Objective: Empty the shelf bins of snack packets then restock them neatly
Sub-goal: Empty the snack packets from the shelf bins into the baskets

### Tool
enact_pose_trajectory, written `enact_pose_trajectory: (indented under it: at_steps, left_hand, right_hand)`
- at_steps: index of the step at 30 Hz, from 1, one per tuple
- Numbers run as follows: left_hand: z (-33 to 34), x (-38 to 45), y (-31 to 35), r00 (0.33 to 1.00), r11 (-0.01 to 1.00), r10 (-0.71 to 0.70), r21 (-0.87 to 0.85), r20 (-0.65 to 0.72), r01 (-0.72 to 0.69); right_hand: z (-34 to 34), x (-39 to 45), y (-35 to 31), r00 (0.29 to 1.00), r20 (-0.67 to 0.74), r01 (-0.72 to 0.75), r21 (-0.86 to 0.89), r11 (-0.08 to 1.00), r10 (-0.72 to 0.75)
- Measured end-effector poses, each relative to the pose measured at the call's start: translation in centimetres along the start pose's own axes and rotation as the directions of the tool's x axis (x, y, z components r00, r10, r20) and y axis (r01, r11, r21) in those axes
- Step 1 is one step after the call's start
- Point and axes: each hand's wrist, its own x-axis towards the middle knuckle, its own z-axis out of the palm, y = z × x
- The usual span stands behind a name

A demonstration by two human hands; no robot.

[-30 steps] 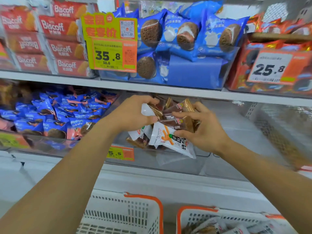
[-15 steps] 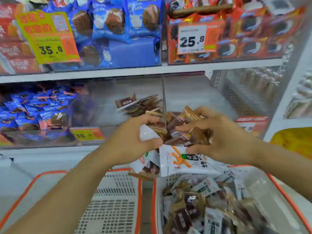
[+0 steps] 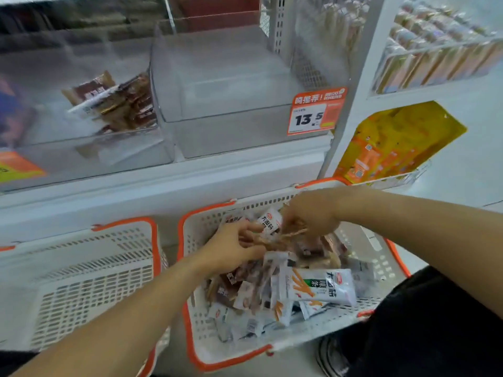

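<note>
1. Fingers of the left hand (image 3: 231,247) are curled around a small clutch of snack packets (image 3: 269,223) held over the right basket (image 3: 196,270); how many packets they hold is blurred.
2. Fingers of the right hand (image 3: 313,213) are bent down and pinch the same clutch from the far side, so both hands meet on one bundle just above the heap.
3. Left of both hands stands the left basket (image 3: 89,270), white mesh with an orange rim; nothing shows inside it from this angle.
4. Up and left of the fingers, the left shelf bin (image 3: 89,148) has a few brown packets (image 3: 119,102) in it, so by my reading the emptying step is unfinished.
5. Below the fingers lies the heap of packets (image 3: 272,289) in the right basket, with a long white packet (image 3: 321,288) on top at the near right.
6. Above the fingers, the right shelf bin (image 3: 231,104) looks bare, with a price tag (image 3: 315,111) on its right front.
7. Judged by their look, the packets are light, soft and crinkly, with slick film that slides sheet on sheet; a loose handful is likely to shed pieces.
8. Best hold, I judge, is across the flat middle of a stack with thumb opposing fingers, or by the crimped end seams for single packets. Contents seem to be thin sticks, so hard squeezing could snap them.
</note>
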Motion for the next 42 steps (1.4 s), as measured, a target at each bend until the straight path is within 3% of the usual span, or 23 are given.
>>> enact_pose_trajectory:
  at_steps: [4,7,9,12,14,16,18,20,24,28,30,36,42]
  left_hand:
    - [-2.2,0.0,0.7,0.999,0.987,0.025,0.158,-0.033,-0.02]
    - [-6.2,-1.6,2.4,0.981,0.954,0.126,0.288,-0.15,-0.079]
    - [-9.6,-3.0,3.4,0.947,0.944,0.2,0.309,-0.252,-0.117]
    - [-15.2,-5.1,4.6,0.88,0.952,0.243,0.275,-0.408,-0.135]
    - [-19.1,-6.2,5.0,0.816,0.954,0.276,0.248,-0.508,-0.168]
    - [-22.8,-6.9,4.5,0.749,0.953,0.296,0.231,-0.592,-0.193]
    - [-25.9,-6.8,3.2,0.706,0.954,0.288,0.26,-0.647,-0.15]
    - [-28.7,-6.2,1.8,0.705,0.961,0.232,0.269,-0.67,-0.061]
    - [-32.5,-5.4,-0.5,0.806,0.917,0.045,0.344,-0.59,0.2]
    - [-35.4,-3.2,-3.0,0.881,0.896,-0.016,0.384,-0.472,0.222]
    - [-37.3,-1.6,-4.2,0.909,0.901,-0.021,0.386,-0.416,0.197]
    - [-40.3,0.8,-5.8,0.877,0.906,-0.133,0.302,-0.462,0.297]
    - [-40.5,1.4,-5.7,0.926,0.916,-0.079,0.34,-0.369,0.214]
  right_hand:
    - [-1.3,0.4,0.5,0.999,-0.047,-0.014,0.02,1.0,0.015]
    - [-3.3,-0.5,-0.8,0.952,-0.303,0.074,0.107,0.991,-0.039]
    - [-5.1,-1.1,-2.1,0.842,-0.536,0.187,0.192,0.963,-0.057]
    - [-8.4,-1.8,-4.2,0.566,-0.819,0.392,0.165,0.905,-0.096]
    - [-11.4,-2.2,-6.1,0.395,-0.909,0.487,0.084,0.869,-0.133]
    - [-14.7,-1.7,-8.1,0.328,-0.933,0.511,0.042,0.859,-0.15]
    - [-18.4,-0.6,-10.0,0.381,-0.915,0.475,0.069,0.877,-0.134]
    - [-22.4,1.6,-11.5,0.502,-0.854,0.385,0.078,0.92,-0.138]
    - [-28.9,8.6,-13.4,0.722,-0.669,0.182,-0.065,0.981,-0.178]
    - [-33.0,16.2,-12.7,0.894,-0.446,-0.024,-0.118,0.993,-0.031]
    - [-35.0,19.0,-12.4,0.914,-0.405,-0.071,-0.068,0.995,0.037]
    - [-37.1,24.2,-13.6,0.94,-0.338,-0.047,-0.021,0.999,0.038]
    - [-36.2,24.4,-13.7,0.98,-0.198,0.011,-0.067,0.998,-0.024]
